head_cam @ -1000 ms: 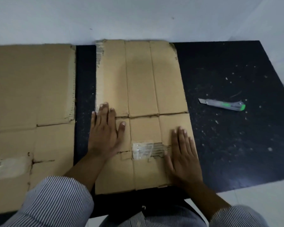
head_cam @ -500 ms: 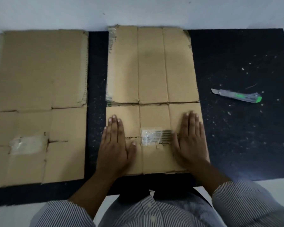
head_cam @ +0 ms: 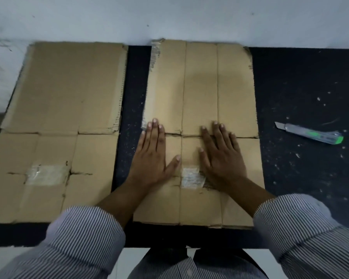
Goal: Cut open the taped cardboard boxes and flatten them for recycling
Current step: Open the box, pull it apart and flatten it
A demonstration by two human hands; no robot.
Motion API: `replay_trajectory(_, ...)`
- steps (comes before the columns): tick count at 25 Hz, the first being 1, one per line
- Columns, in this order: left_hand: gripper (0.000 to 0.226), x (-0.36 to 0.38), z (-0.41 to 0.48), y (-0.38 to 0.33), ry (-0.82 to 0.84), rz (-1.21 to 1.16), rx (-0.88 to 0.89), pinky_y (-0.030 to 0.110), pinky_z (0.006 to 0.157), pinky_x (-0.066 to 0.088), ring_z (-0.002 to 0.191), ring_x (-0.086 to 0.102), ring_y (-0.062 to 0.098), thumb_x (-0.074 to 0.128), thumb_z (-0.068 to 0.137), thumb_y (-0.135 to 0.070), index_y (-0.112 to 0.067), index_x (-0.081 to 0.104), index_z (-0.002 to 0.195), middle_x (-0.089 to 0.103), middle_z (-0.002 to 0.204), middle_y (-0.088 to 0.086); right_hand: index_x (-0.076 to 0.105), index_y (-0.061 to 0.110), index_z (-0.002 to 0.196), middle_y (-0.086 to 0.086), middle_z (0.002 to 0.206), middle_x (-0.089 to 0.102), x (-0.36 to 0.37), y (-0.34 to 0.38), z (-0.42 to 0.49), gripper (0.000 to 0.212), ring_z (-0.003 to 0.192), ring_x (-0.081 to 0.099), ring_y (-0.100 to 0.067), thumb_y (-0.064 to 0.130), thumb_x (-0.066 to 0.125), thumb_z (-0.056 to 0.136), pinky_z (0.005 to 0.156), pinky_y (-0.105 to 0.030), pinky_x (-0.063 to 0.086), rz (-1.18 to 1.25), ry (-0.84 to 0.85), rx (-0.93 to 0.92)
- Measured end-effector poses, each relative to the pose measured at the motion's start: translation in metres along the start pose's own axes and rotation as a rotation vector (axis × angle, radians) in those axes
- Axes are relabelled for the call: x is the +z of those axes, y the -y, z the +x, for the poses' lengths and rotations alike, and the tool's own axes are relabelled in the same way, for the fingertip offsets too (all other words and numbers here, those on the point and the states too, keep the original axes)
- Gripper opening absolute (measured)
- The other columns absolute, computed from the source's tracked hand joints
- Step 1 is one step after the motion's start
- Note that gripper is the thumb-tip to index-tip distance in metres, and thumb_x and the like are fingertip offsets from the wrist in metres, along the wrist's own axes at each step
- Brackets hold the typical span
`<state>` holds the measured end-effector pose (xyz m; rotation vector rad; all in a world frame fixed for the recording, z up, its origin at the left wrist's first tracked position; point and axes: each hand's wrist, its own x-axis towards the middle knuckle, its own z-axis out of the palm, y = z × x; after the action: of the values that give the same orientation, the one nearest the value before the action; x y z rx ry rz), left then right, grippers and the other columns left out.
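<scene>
A flattened brown cardboard box [head_cam: 201,87] lies in the middle of the black table, with a patch of clear tape [head_cam: 192,177] near its lower half. My left hand [head_cam: 152,156] presses flat on its left side, fingers straight. My right hand [head_cam: 220,156] presses flat just right of the centre crease, fingers spread across the horizontal fold. A second flattened cardboard box [head_cam: 54,125] lies to the left, with its own tape patch [head_cam: 45,175]. A grey utility knife with a green end [head_cam: 310,134] lies on the table to the right, away from both hands.
The black table [head_cam: 302,87] is speckled with small cardboard crumbs on its right side. A white wall [head_cam: 169,17] runs along the far edge. The table's near edge sits just above my striped sleeves, with white floor below.
Both hands slid up the middle cardboard towards the horizontal fold, and my right hand moved inward towards the centre. The view shifted, so the whole left cardboard shows.
</scene>
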<state>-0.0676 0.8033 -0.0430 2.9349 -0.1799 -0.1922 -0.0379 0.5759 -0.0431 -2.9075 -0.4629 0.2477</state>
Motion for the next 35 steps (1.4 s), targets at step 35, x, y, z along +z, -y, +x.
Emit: replay_trajectory(35, 0.104, -0.033, 0.235, 0.008, -0.150, -0.023, -0.235, 0.040, 0.119, -0.002, 0.154, -0.006, 0.030, 0.031, 0.088, -0.082, -0.017, -0.006, 0.160, -0.009, 0.166, 0.017, -0.011, 0.007, 0.158, -0.010, 0.167, -0.012, -0.052, -0.106, 0.240, 0.088, 0.154, -0.011, -0.020, 0.066, 0.014, 0.098, 0.125, -0.036, -0.002, 0.119, -0.046, 0.285)
